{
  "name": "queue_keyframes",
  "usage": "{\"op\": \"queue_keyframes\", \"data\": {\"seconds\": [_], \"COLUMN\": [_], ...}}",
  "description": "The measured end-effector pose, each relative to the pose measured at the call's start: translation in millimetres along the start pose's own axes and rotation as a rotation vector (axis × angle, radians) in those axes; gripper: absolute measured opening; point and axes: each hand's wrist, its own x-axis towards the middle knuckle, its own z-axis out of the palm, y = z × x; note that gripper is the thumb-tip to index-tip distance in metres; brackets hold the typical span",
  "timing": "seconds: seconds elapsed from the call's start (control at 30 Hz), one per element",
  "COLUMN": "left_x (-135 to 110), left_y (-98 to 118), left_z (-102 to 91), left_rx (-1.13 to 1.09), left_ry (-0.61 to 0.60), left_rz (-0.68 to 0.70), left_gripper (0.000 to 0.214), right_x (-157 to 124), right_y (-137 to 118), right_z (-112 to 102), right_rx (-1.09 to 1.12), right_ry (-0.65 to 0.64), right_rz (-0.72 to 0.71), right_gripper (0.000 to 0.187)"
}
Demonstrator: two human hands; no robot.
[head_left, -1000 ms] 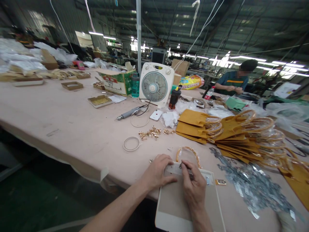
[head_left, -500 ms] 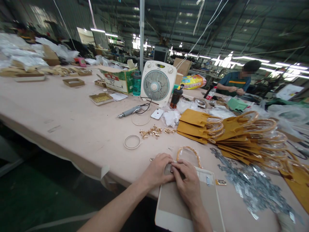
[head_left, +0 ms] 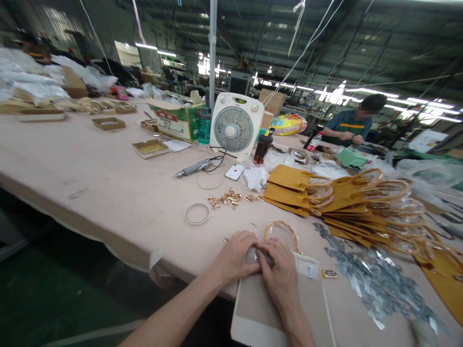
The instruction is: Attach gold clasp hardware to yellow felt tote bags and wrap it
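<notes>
A bag panel point(head_left: 267, 308) lies at the near table edge, its pale lining side up, with a clear-wrapped tan handle point(head_left: 294, 235) at the top. My left hand point(head_left: 237, 253) is closed on its upper left corner, fingers over the far edge. Curled beside it, my right hand point(head_left: 280, 265) presses its fingertips near that corner, where a bit of metal shows; what is inside its grip is hidden. A small metal plate point(head_left: 311, 273) sits on the panel at upper right. From the right edge sticks out a strap tab with a gold buckle point(head_left: 329, 274).
Loose grey metal plates point(head_left: 379, 279) are heaped to the right, below stacked mustard bag panels point(head_left: 354, 207). Gold fittings point(head_left: 229, 197), a tape roll point(head_left: 197, 213), an electric screwdriver point(head_left: 193, 168), a phone point(head_left: 234, 171) and a fan point(head_left: 235, 125) lie ahead. A co-worker point(head_left: 349, 125) sits beyond.
My right fingers have shifted slightly at the panel's upper left corner, showing a little more of the metal there. The view has moved slightly; the panel stays in place.
</notes>
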Motion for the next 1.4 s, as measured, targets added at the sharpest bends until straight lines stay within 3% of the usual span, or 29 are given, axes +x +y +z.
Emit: {"op": "queue_keyframes", "data": {"seconds": [0.13,0.27,0.47,0.57,0.7,0.87,1.17,1.4], "left_x": [0.1,1.4,2.9,4.2,11.0,16.5,14.3,13.2], "left_y": [1.6,4.2,4.0,-0.3,-8.7,-13.7,2.0,0.5], "left_z": [-0.4,-2.0,-1.6,0.8,3.9,7.0,8.7,9.2], "left_rx": [0.008,0.034,0.057,0.1,0.147,0.12,0.088,0.085], "left_ry": [0.005,-0.014,-0.031,-0.035,-0.041,-0.066,-0.06,-0.049], "left_rz": [-0.01,-0.056,-0.057,-0.06,-0.081,-0.135,-0.179,-0.173], "left_gripper": [0.045,0.054,0.051,0.043,0.043,0.057,0.064,0.063], "right_x": [-1.6,-14.4,-47.7,-64.3,-79.9,-79.3,-84.1,-85.5], "right_y": [-2.3,1.1,30.6,47.5,52.9,35.0,31.9,31.4], "right_z": [-2.3,-16.0,-63.1,-88.4,-107.6,-111.4,-108.5,-111.5], "right_rx": [0.085,0.245,0.212,0.202,0.219,0.093,-0.036,-0.027], "right_ry": [0.068,0.297,0.631,0.713,0.601,0.43,0.436,0.472], "right_rz": [0.031,0.17,0.467,0.571,0.634,0.572,0.571,0.537], "right_gripper": [0.018,0.022,0.031,0.036,0.037,0.022,0.014,0.015]}}
